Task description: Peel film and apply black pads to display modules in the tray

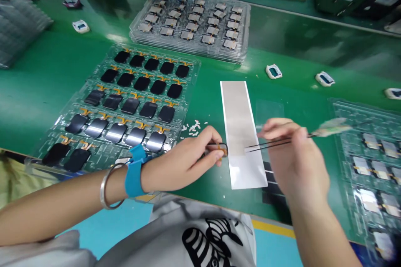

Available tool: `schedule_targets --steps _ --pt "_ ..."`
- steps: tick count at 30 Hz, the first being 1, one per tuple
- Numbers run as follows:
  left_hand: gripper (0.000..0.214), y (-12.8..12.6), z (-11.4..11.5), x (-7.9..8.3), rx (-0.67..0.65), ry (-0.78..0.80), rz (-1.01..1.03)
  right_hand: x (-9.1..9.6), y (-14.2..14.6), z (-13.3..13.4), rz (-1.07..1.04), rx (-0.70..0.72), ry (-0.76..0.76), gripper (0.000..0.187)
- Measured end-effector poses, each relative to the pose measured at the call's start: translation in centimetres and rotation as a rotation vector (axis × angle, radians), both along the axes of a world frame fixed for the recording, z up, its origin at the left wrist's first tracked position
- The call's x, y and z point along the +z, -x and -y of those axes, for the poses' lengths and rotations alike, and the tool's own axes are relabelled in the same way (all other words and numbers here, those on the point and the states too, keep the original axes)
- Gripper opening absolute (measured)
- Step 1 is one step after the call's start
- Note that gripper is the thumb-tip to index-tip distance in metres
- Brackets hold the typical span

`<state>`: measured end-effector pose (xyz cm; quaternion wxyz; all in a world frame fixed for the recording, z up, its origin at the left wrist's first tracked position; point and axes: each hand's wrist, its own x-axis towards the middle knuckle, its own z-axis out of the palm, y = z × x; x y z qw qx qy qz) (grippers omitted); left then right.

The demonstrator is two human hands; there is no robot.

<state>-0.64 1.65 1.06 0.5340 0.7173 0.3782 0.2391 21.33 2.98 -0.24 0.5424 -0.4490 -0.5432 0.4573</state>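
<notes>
My left hand (200, 152) is closed on a small dark screen module (223, 150) with an orange flex cable, pinched between thumb and fingers at the left edge of an adhesive sheet. In my right hand (294, 150) is a pair of black tweezers (272, 143), their tips over the sheet, apart from each other. A small pale piece (247, 149) shows at the tips; whether they grip it I cannot tell. The long sheet (239, 112) lies on the green mat, greyish over most of its length and bare white at the near end.
A clear tray (103, 131) with rows of black screens lies at left. Stacked trays (191, 21) of silver-backed modules stand behind, another tray (351, 133) at right. White scraps (194, 127) litter the mat (209, 96). Several small white frames (274, 71) lie toward the back.
</notes>
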Motion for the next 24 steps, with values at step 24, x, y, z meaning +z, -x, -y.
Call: schedule_targets --steps 24 --pt "0.018 -3.6 1.7 -1.7 -0.385 -0.708 -0.568 -3.2 -3.0 1.2 0.082 -0.001 0.210 0.013"
